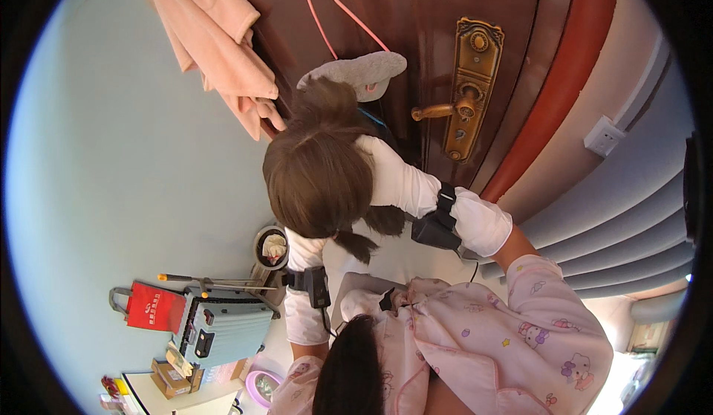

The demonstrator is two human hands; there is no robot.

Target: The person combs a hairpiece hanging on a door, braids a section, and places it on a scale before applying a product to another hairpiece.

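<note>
A brown-haired wig or doll's head [320, 178] with bangs and short tied tails is up in front of a dark wooden door; I cannot tell which it is. My right hand [387, 167], in white fabric, meets its right side with the fingers hidden behind the hair. From below, my left hand [303, 245] reaches in under the hair, and its fingers are out of sight too. Black devices are strapped around both forearms. Just behind the hair, a grey fuzzy item [356, 72] hangs by a pink loop on the door.
A brass door handle [440, 111] sits close to my right hand. Peach cloth [217, 41] hangs at upper left. Along the wall stand a bin [284, 236], a light blue suitcase [228, 328] and a red bag [156, 306]. Grey curtains [607, 231] hang at right.
</note>
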